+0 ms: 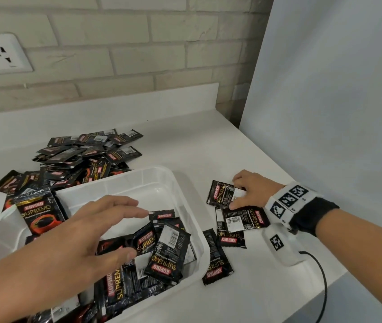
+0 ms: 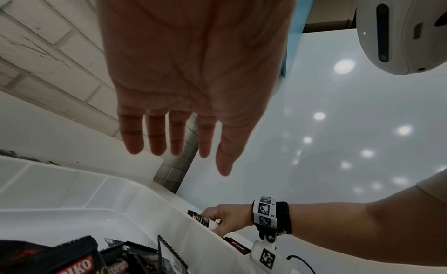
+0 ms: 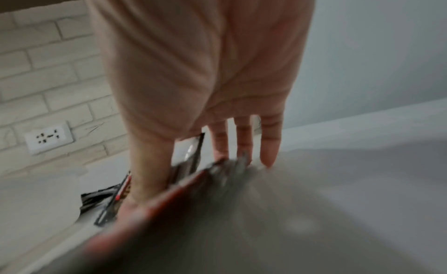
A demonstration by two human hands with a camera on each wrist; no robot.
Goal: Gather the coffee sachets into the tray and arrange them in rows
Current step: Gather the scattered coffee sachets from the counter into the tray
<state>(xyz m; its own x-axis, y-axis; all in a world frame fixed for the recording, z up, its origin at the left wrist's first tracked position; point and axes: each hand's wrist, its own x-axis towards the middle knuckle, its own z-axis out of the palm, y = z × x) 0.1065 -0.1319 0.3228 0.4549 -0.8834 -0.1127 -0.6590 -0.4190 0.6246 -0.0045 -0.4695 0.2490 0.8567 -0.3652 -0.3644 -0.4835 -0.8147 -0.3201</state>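
While the left hand (image 1: 87, 231) hovers spread and empty over the tray (image 1: 186, 203), probably to sort, the right hand (image 1: 247, 191) pinches a loose sachet (image 1: 221, 193) on the counter (image 1: 266, 290) to carry it in.

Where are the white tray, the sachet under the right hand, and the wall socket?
white tray (image 1: 138, 177): head view, on its far rim.
sachet under the right hand (image 1: 219, 194): head view, on its printed front.
wall socket (image 1: 1, 53): head view, on the plate's middle.
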